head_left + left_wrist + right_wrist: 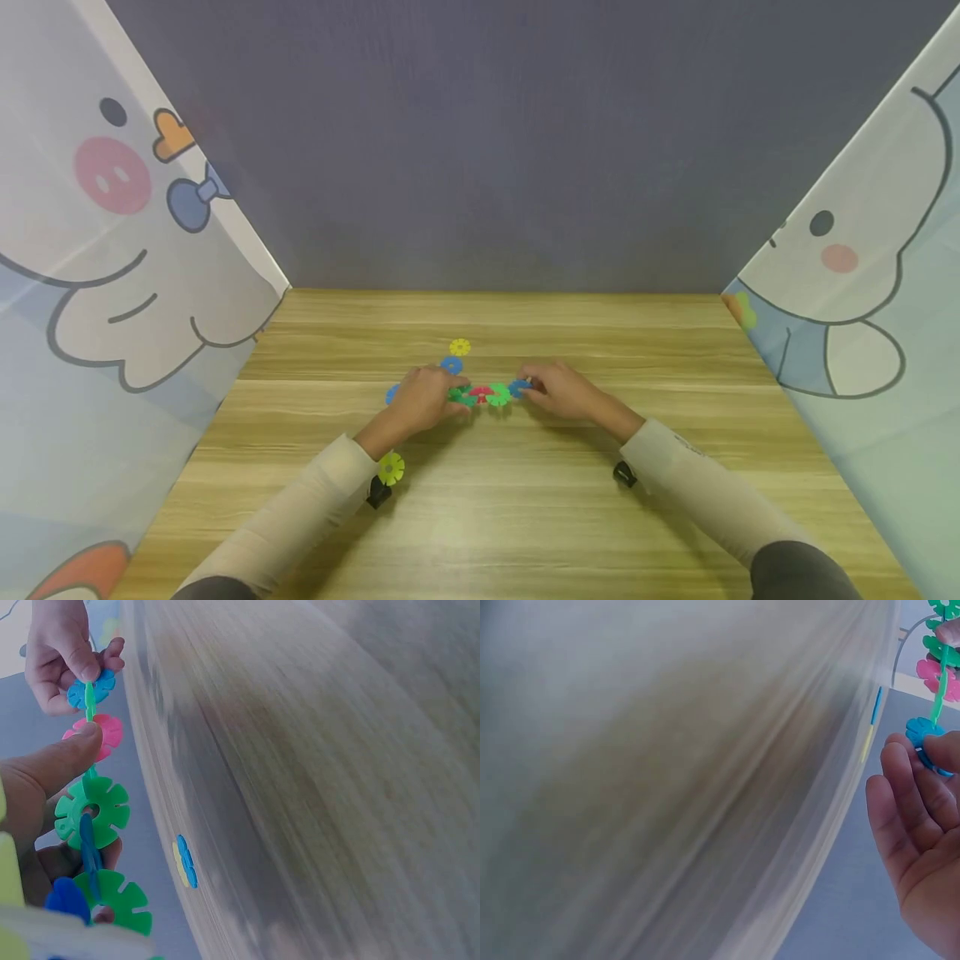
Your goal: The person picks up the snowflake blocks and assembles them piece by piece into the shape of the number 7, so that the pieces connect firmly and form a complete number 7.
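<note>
Both hands hold a chain of notched plastic snowflake discs above the wooden table. My left hand (pixel 423 398) grips its green part, with the thumb on a disc next to the pink disc (pixel 111 733). Farther along are a light green disc (pixel 498 395) and, at the right end, a blue disc (pixel 924 733). My right hand (pixel 564 390) pinches that blue disc between thumb and fingers. More of the chain runs back past my left hand, with another green disc (pixel 124 904) and a yellow-green disc (pixel 391 468) beside the left wrist. The left palm hides some discs.
Beyond the left hand, a yellow disc (pixel 460 347) and a loose blue disc (pixel 452 365) lie on the wooden table (pixel 525 517). A grey panel (pixel 495 150) rises at the back edge, and cartoon-printed sheets (pixel 225 292) flank both sides.
</note>
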`<move>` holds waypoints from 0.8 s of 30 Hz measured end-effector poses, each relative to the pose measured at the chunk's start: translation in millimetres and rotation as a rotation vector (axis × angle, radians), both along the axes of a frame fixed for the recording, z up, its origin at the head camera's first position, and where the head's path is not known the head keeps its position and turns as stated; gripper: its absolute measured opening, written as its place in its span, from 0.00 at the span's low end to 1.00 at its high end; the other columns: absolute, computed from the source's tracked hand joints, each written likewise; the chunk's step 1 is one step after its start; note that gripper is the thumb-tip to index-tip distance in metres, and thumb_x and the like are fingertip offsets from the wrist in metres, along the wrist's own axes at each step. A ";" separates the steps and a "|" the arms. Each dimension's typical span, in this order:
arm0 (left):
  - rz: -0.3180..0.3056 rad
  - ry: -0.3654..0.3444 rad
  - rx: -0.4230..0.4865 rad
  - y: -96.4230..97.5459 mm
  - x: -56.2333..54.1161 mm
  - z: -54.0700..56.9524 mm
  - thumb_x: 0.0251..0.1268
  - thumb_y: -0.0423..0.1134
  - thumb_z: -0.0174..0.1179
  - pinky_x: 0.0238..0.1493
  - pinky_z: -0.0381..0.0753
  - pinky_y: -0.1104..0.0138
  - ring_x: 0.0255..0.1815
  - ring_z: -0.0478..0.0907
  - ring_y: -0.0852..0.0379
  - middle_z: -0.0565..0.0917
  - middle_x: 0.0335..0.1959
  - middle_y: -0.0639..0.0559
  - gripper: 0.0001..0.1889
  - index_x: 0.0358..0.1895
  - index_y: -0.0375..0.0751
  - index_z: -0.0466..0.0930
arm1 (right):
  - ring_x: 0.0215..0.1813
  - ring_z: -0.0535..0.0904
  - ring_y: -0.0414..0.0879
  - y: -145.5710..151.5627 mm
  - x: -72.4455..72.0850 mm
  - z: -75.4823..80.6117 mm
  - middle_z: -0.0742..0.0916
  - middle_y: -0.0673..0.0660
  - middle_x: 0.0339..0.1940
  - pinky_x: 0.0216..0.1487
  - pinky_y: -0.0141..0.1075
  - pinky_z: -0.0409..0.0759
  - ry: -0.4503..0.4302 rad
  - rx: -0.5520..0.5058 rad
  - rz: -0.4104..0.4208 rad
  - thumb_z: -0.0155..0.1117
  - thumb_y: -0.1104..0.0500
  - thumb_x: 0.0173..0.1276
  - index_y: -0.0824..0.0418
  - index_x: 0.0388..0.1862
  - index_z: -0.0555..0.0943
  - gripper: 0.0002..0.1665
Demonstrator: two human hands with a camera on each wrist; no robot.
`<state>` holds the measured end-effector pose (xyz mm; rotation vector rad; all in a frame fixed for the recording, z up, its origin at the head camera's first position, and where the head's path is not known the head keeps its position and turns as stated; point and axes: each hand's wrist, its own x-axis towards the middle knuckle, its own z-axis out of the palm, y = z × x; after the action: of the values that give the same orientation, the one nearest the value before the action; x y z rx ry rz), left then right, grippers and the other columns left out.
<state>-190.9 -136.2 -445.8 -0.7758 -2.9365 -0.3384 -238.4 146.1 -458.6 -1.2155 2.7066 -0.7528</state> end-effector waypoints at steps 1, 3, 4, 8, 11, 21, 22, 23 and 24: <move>0.003 -0.002 0.001 0.2 -0.1 0.3 0.53 0.56 0.76 0.51 0.86 0.47 0.50 0.87 0.42 0.92 0.45 0.49 0.27 0.56 0.49 0.88 | 0.20 0.65 0.30 0.5 0.2 -0.5 0.80 0.41 0.22 0.22 0.24 0.66 -0.003 0.003 -0.005 0.64 0.57 0.75 0.52 0.45 0.82 0.03; 0.009 -0.012 0.006 0.5 -0.1 0.8 0.53 0.55 0.76 0.53 0.86 0.47 0.51 0.87 0.41 0.91 0.46 0.49 0.27 0.56 0.49 0.88 | 0.19 0.65 0.30 1.2 0.4 -1.5 0.82 0.41 0.23 0.22 0.24 0.66 -0.013 0.005 -0.012 0.64 0.57 0.75 0.52 0.46 0.82 0.04; 0.012 -0.016 0.007 0.5 -0.2 1.0 0.53 0.55 0.76 0.54 0.85 0.46 0.52 0.86 0.41 0.91 0.46 0.49 0.27 0.56 0.49 0.88 | 0.19 0.65 0.30 1.7 0.6 -1.8 0.83 0.42 0.23 0.21 0.24 0.66 -0.019 0.005 -0.010 0.64 0.57 0.75 0.53 0.47 0.82 0.05; 0.021 -0.029 0.014 0.7 -0.4 1.0 0.54 0.55 0.76 0.56 0.84 0.46 0.52 0.86 0.41 0.92 0.45 0.49 0.26 0.56 0.49 0.88 | 0.18 0.65 0.31 2.9 0.6 -3.2 0.83 0.43 0.24 0.20 0.24 0.65 -0.030 0.006 -0.011 0.63 0.57 0.76 0.54 0.48 0.82 0.06; 0.022 -0.028 0.015 1.2 -0.9 0.2 0.54 0.54 0.76 0.55 0.85 0.47 0.50 0.87 0.41 0.92 0.44 0.49 0.26 0.56 0.49 0.88 | 0.19 0.65 0.31 3.0 0.5 -4.2 0.83 0.42 0.23 0.20 0.24 0.65 -0.027 0.007 -0.013 0.63 0.57 0.75 0.53 0.48 0.82 0.06; -0.004 0.004 0.017 3.4 -1.4 -0.2 0.53 0.55 0.76 0.48 0.87 0.50 0.40 0.87 0.44 0.92 0.40 0.49 0.26 0.55 0.49 0.88 | 0.18 0.61 0.30 0.8 1.4 -5.7 0.79 0.41 0.20 0.20 0.24 0.59 -0.018 -0.016 -0.010 0.64 0.57 0.76 0.53 0.44 0.83 0.03; -0.008 0.012 0.021 3.3 -1.4 -0.3 0.53 0.55 0.76 0.48 0.87 0.50 0.40 0.87 0.44 0.92 0.40 0.50 0.25 0.54 0.49 0.89 | 0.18 0.60 0.30 0.4 1.4 -5.6 0.77 0.41 0.19 0.21 0.24 0.59 -0.015 -0.016 -0.011 0.64 0.57 0.76 0.53 0.43 0.83 0.03; -0.011 0.019 0.022 3.2 -1.5 -0.5 0.53 0.55 0.76 0.50 0.87 0.50 0.41 0.88 0.44 0.92 0.40 0.50 0.25 0.54 0.49 0.89 | 0.19 0.60 0.30 0.0 1.4 -5.8 0.76 0.40 0.18 0.23 0.24 0.59 -0.008 -0.009 -0.014 0.64 0.56 0.76 0.53 0.43 0.83 0.02; -0.014 0.025 0.024 3.2 -1.7 -0.7 0.53 0.55 0.76 0.51 0.86 0.49 0.41 0.88 0.44 0.92 0.41 0.51 0.25 0.54 0.49 0.89 | 0.19 0.59 0.30 -0.5 1.3 -5.8 0.75 0.40 0.18 0.23 0.24 0.59 -0.004 -0.008 -0.014 0.64 0.56 0.76 0.53 0.42 0.82 0.02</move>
<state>-192.6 -133.1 -446.4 -0.7915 -2.8995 -0.3614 -237.1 145.6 -464.4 -1.1972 2.7139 -0.7672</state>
